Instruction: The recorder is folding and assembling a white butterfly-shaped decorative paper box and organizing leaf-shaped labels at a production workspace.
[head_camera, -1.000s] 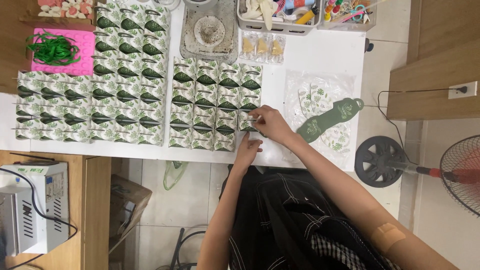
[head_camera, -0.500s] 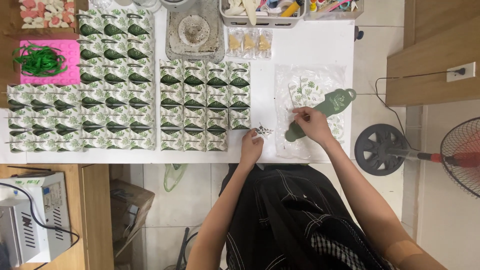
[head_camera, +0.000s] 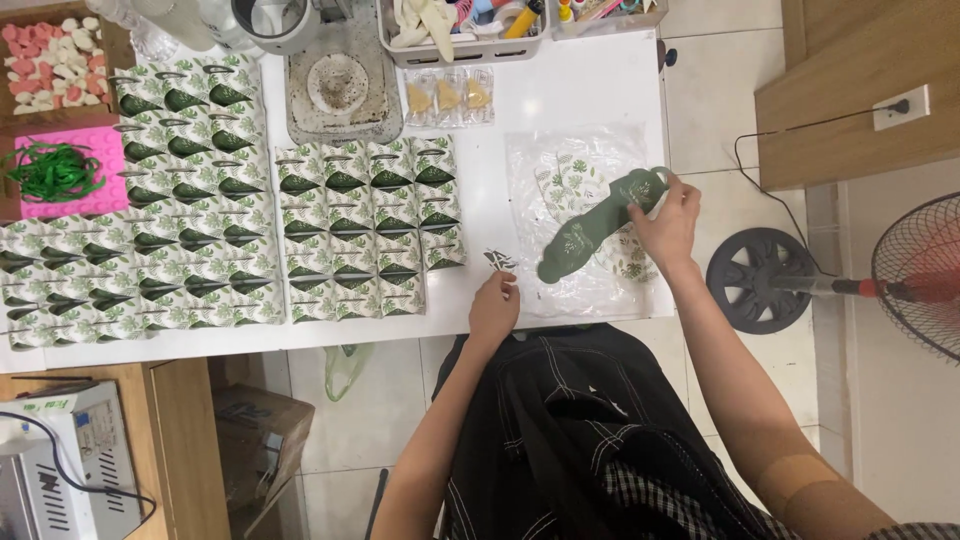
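A long dark green strip (head_camera: 590, 225) of stacked leaf-printed pieces lies slanted across a clear plastic bag (head_camera: 585, 215) at the right end of the white tabletop (head_camera: 560, 90). Its lower end points toward the near edge, and its upper end is pinched in the right hand (head_camera: 668, 222). The bag lies flat and crinkled, with pale leaf-printed pieces showing through it. Just left of the bag a small folded piece (head_camera: 499, 261), white with dark marks, sits on the tabletop at the fingers of the left hand (head_camera: 494, 308), which touch its near edge. The strip and the small piece lie near each other but apart.
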